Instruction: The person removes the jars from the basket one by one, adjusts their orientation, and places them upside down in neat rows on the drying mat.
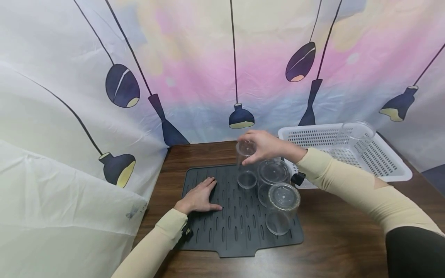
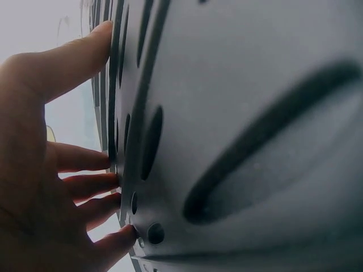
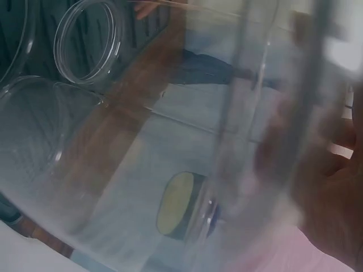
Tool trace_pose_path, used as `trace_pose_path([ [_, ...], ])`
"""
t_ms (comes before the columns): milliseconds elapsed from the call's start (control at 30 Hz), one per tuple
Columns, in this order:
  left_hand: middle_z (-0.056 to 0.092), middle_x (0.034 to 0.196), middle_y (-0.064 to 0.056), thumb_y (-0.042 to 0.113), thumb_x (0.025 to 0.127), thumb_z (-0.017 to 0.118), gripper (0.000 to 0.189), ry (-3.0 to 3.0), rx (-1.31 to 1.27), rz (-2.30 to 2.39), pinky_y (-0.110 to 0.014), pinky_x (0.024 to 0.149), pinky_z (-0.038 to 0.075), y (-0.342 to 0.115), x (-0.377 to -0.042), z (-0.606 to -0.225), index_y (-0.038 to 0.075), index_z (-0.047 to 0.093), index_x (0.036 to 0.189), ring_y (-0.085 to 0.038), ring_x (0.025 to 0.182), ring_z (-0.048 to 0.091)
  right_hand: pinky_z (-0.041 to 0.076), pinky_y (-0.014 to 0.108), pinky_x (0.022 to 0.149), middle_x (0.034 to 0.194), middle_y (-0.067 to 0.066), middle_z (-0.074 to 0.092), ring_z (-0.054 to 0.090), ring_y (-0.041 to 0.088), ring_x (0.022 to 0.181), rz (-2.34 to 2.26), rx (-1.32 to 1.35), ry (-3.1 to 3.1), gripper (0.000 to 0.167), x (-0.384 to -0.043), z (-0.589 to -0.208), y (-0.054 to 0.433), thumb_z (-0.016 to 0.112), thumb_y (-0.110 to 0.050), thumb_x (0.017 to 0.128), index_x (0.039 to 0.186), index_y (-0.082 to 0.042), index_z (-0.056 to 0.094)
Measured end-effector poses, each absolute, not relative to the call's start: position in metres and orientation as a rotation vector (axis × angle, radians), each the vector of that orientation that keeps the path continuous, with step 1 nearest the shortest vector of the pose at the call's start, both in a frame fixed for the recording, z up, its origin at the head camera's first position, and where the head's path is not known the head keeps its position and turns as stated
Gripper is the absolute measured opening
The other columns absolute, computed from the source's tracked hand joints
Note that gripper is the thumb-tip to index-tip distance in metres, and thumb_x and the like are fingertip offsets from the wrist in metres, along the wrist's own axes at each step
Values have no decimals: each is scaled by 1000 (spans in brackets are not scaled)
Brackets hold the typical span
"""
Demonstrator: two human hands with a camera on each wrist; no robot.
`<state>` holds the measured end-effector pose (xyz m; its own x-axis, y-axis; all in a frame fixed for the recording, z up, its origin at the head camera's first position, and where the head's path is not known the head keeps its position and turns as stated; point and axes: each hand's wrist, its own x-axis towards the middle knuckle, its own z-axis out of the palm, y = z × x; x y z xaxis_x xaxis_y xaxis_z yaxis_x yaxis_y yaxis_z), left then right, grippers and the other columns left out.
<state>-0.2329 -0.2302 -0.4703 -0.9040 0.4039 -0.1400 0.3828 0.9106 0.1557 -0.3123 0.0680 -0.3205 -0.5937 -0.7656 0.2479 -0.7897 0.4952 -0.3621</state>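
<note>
In the head view my right hand (image 1: 262,146) grips the upper end of a slim clear glass (image 1: 247,179), which stands over the far part of a dark grey drying mat (image 1: 222,231). Two more clear glasses share the mat's right side: a wider glass (image 1: 272,173) behind and another glass (image 1: 282,210) nearer the front. My left hand (image 1: 201,196) rests on the left part of the mat, fingers spread and thumb out. The left wrist view shows those fingertips (image 2: 116,241) touching the ridged, slotted mat (image 2: 238,113). Clear glass walls blur much of the right wrist view, with my right hand (image 3: 332,198) behind them.
A white perforated plastic basket (image 1: 393,168) stands at the back right, with a clear glass (image 1: 354,135) in it. Everything stands on a dark wooden table (image 1: 333,247). A cloth printed with hanging lamps (image 1: 208,77) rises behind and at the left.
</note>
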Motion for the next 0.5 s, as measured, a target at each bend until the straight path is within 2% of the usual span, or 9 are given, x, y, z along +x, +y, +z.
trace_pose_path([
  [233, 28, 159, -11, 66, 75, 71, 103, 2903, 593, 213, -47, 116, 30, -231, -232, -470, 6, 36, 151, -28, 148, 25, 52, 37, 83, 120, 4, 59, 59, 18, 99, 640, 1387, -2687, 75, -312, -326, 64, 85, -48, 69, 131, -14, 59],
  [500, 28, 159, -11, 65, 76, 71, 102, 2899, 581, 217, -46, 117, 30, -231, -233, -471, 6, 36, 151, -28, 148, 25, 51, 36, 85, 123, 5, 59, 59, 20, 102, 613, 1432, -2686, 77, -312, -333, 61, 85, -48, 68, 131, -12, 59],
])
